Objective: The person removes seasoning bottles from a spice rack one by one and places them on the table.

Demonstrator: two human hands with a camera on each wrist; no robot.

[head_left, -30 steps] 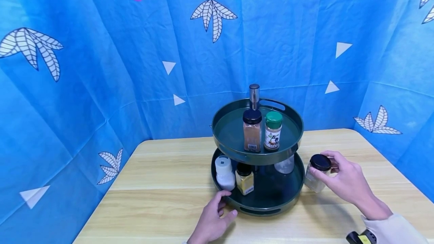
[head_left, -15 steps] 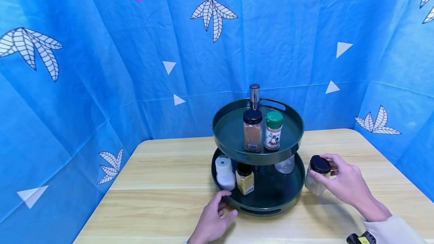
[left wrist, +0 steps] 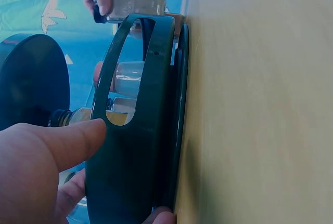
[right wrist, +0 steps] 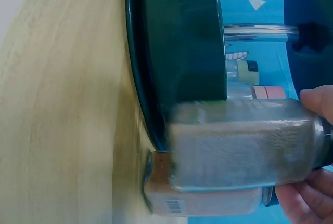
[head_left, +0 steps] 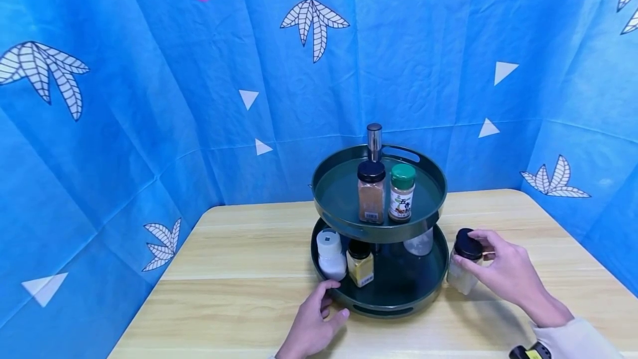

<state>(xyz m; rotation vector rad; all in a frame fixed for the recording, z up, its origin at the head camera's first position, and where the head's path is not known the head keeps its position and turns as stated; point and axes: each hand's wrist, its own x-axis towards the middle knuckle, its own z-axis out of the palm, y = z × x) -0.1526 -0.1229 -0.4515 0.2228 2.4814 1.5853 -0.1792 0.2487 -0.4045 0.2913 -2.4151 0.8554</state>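
Your right hand holds the clear jar by its top, thumb on the near side of the black lid and fingers round the far side, so the grip is narrowed to the lid's width. The jar hangs below and to the left of that grip, just outside the lower tray. Its long axis runs close to vertical, lid up and base down, with a slight lean; the left wrist view shows the base stopping short of the table. In the right wrist view a jar of reddish-brown contents stands beside it, its axis nearly parallel.

Your left hand is at the near left edge of the lower tray, forefinger at the rim, with thumb and forefinger spread wide; how hard it presses you cannot tell from here. Just beyond that forefinger stand a white bottle and a jar of yellow contents, both in the lower tray. Above and left of your right-hand grip, the upper tray carries a brown-filled jar and a green-capped bottle, both upright.
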